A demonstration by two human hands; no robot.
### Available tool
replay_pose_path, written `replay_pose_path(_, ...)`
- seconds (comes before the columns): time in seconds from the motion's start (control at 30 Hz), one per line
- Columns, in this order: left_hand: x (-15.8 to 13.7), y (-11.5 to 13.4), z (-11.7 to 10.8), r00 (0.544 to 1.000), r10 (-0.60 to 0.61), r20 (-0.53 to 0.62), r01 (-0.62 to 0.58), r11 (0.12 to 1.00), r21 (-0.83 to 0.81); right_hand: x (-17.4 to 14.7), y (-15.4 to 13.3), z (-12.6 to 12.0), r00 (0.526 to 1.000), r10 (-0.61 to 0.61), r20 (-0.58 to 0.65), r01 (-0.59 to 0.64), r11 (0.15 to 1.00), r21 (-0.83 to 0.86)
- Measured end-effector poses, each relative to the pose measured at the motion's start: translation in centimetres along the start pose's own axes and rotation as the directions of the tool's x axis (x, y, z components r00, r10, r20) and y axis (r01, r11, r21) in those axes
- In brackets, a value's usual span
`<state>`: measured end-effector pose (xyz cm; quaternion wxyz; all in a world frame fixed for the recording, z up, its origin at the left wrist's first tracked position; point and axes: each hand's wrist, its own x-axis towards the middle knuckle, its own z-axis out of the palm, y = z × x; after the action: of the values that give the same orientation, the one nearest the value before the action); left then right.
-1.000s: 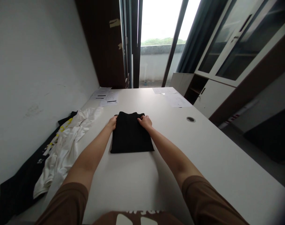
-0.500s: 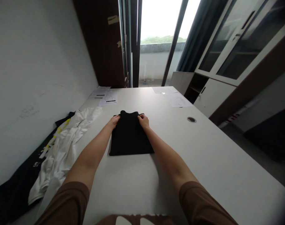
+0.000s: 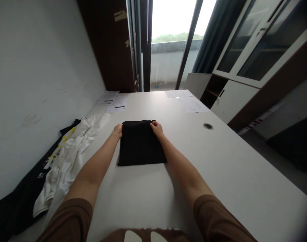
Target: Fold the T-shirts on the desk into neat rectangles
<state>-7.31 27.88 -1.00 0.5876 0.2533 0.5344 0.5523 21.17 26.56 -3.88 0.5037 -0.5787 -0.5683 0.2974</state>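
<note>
The black cloth [image 3: 142, 146] lies folded on the table [image 3: 148, 198]. The left hand [image 3: 118, 130] and right hand [image 3: 157, 129] pinch its far corners (one each). This looks like the neatening step; moving next seems to need gentle, even pulling.

No legible text; papers [image 3: 120, 102] unreadable

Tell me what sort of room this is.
Probably an office, judging by the white desk with a round hole in its top, the papers lying on it, and the cabinet with glass-paneled doors.
</note>
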Motion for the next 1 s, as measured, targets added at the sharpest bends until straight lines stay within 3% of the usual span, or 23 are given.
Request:
replay_pose_path(0.13,-1.2,-0.3,0.4,0.999,-0.017,-0.048,0.026,0.983,0.184,-0.8,-0.7,0.2,0.999,0.029,0.026,-0.026,0.995,-0.095)
replay_pose_path(0.3,-2.3,-0.6,0.8,0.989,0.142,-0.025,-0.121,0.911,0.394,-2.0,-2.0,0.7,0.997,0.026,0.078,-0.002,0.955,-0.297)
replay_pose_path(0.43,-2.9,-0.4,0.5,0.948,0.318,-0.010,-0.258,0.786,0.562,-2.4,-2.4,0.3,0.997,-0.009,0.072,0.031,0.950,-0.311)
replay_pose_path(0.57,-4.2,-1.2,0.4,0.890,0.453,0.050,-0.345,0.598,0.723,-2.9,-2.8,-0.2,0.998,-0.013,0.064,0.040,0.900,-0.433)
replay_pose_path(0.67,-5.6,-2.7,0.9,0.839,0.510,0.189,-0.445,0.445,0.777,-3.4,-3.4,-0.2,0.983,-0.154,0.095,0.181,0.826,-0.533)
replay_pose_path(0.73,-6.3,-3.8,1.3,0.809,0.507,0.298,-0.512,0.360,0.780,-3.7,-3.7,0.1,0.943,-0.281,0.181,0.334,0.782,-0.526)
replay_pose_path(0.8,-6.7,-4.8,1.5,0.791,0.479,0.380,-0.553,0.296,0.778,-3.9,-3.5,0.6,0.896,-0.326,0.302,0.439,0.749,-0.495)
replay_pose_path(0.9,-6.6,-5.7,1.2,0.805,0.429,0.409,-0.542,0.253,0.801,-4.1,-2.7,1.4,0.884,-0.190,0.427,0.416,0.739,-0.531)
replay_pose_path(1.0,-5.8,-5.8,0.4,0.843,0.411,0.346,-0.470,0.252,0.846,-3.9,-2.1,1.7,0.888,-0.075,0.454,0.356,0.738,-0.573)
